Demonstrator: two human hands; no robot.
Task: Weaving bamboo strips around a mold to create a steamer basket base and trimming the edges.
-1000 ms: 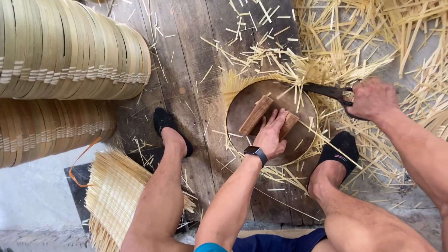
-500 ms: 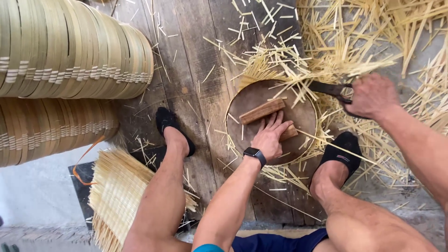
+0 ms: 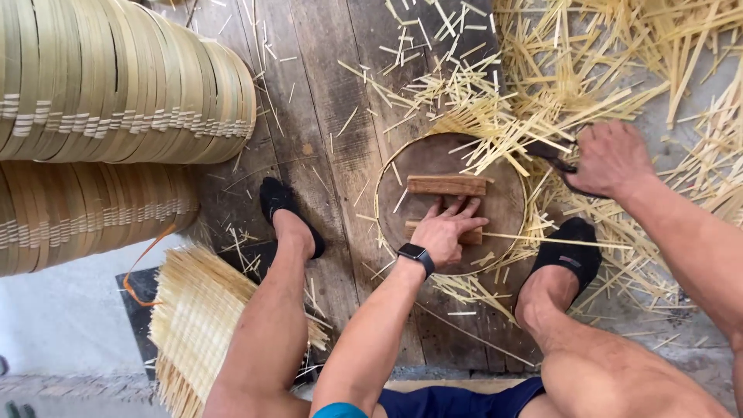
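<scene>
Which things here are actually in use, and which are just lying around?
In use: left hand pressing a wood piece on the round block; second wood piece; right hand gripping a dark tool.
Lying about: stacked bamboo hoops, strip bundle, scattered splinters.

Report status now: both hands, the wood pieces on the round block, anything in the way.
Left hand flat on lower wood piece. Right hand grips dark tool. Upper wood piece lies free. Bamboo splints litter round block.

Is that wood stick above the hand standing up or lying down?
Lying down. The upper wooden block lies flat, long side sideways, on the round board, just beyond the left hand.
</scene>
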